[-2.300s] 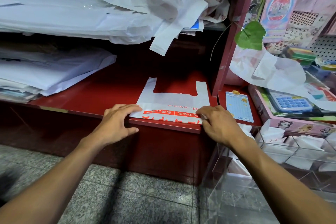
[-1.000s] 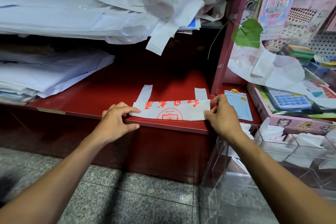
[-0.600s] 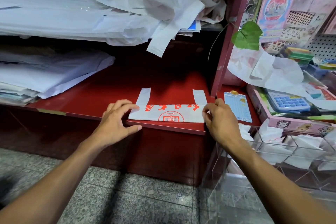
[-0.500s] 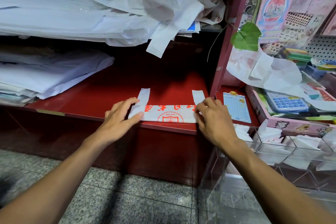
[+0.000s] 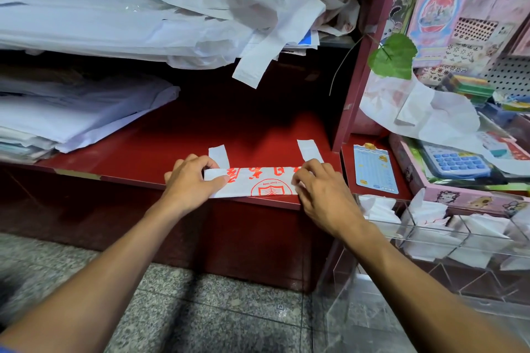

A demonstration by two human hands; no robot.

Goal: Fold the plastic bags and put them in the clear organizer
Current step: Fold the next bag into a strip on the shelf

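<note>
Plastic bag (image 5: 252, 184), white with red print, lies folded into a narrow band along the front lip of the red shelf (image 5: 149, 152), its two handle strips poking out behind the band toward the back. I have my left hand (image 5: 190, 180) on the band's left end, thumb lying over the top layer and fingers curled behind the edge, pinching it; my right hand (image 5: 318, 189) covers the right end with fingers curled down onto the plastic, though I cannot tell whether they pinch or only press. I judge the step in hand to be the lengthwise folding of this one bag, partway through. The next move probably calls for another roll of the band over the handle strips, both ends turned together so the fold stays square, then shortening it to fit a cell. The band sits right at the shelf edge, so any pull toward me could slide it off onto the floor. Behind it the shelf offers open red surface to work on. A stack of white sheets (image 5: 71, 112) sits well apart to the left, and loose bags (image 5: 258, 8) overhang from the upper shelf. The clear organizer (image 5: 436, 238) stands just beside my right wrist, cells already holding folded white bags
</note>
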